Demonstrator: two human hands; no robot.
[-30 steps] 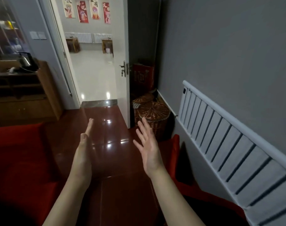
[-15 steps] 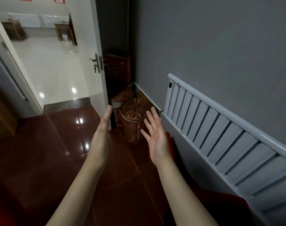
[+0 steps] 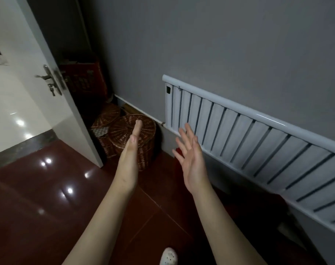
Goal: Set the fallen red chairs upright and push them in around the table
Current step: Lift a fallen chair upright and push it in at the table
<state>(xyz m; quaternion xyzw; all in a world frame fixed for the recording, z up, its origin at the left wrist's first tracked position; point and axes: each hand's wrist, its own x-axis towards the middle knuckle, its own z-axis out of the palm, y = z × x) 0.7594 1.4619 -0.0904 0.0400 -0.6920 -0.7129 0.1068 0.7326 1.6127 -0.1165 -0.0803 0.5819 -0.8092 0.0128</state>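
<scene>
Door (image 3: 53, 104) stands open at far L, its edge meeting the glossy dark-red floor (image 3: 48, 197), which runs wide L of the arms. Behind the door: red crate (image 3: 82, 79), then wicker baskets (image 3: 143, 131) in the corner. L hand (image 3: 129, 161) is edge-on, fingers straight, gripping nothing. R hand (image 3: 191, 163) has fingers spread, loose, gripping nothing. Red chair (image 3: 177, 151) shows only as a dim edge btw R hand & radiator (image 3: 258, 142).
</scene>
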